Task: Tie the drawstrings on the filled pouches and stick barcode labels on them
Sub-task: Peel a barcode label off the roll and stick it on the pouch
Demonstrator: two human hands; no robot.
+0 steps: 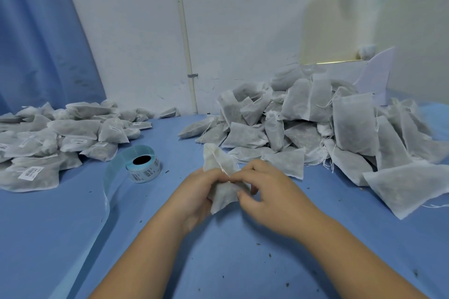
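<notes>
A white filled pouch (220, 162) is held above the blue table (243, 250) at the centre. My left hand (198, 192) grips its lower body from the left. My right hand (262, 189) pinches the thin white drawstring (222, 165) near the pouch's neck. A roll of barcode labels (143, 166) lies to the left of my hands, with its backing strip trailing toward the front. A heap of labelled pouches (60, 138) lies at the far left. A larger heap of pouches with loose strings (328, 128) fills the right.
A blue curtain (41, 39) hangs at the back left and a white wall with a pipe (185, 39) stands behind the table. Small dark crumbs dot the tabletop near the front. A white card (376, 75) leans at the back right.
</notes>
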